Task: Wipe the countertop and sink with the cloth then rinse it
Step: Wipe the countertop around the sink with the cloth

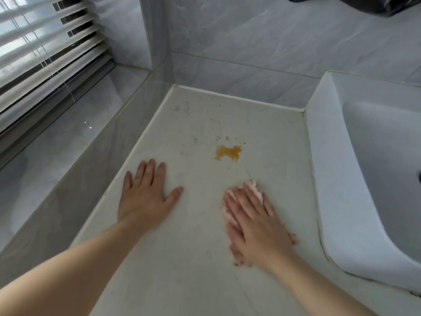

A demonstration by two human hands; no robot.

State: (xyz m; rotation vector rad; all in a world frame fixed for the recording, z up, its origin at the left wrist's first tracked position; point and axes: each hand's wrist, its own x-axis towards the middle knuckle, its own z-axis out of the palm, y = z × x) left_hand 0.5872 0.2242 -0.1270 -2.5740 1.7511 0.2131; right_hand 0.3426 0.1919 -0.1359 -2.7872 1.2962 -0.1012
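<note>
Pale countertop [193, 258], amber stain [228, 152], grey tiles [250, 42] | left hand [145, 197] flat | right hand [257, 229] seemingly flat on cloth [251, 188]

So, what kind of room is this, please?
Probably a bathroom or small washroom: a white ceramic sink stands beside a pale stone countertop, grey marble-look wall tiles rise behind them, and the right hand presses a pink cloth flat on the countertop.

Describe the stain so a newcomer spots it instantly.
Start at the white sink on the right; the pale countertop lies to its left. Ahead of the right hand and its pink cloth sits an amber-brown splotch, the only strongly coloured patch there.
</note>
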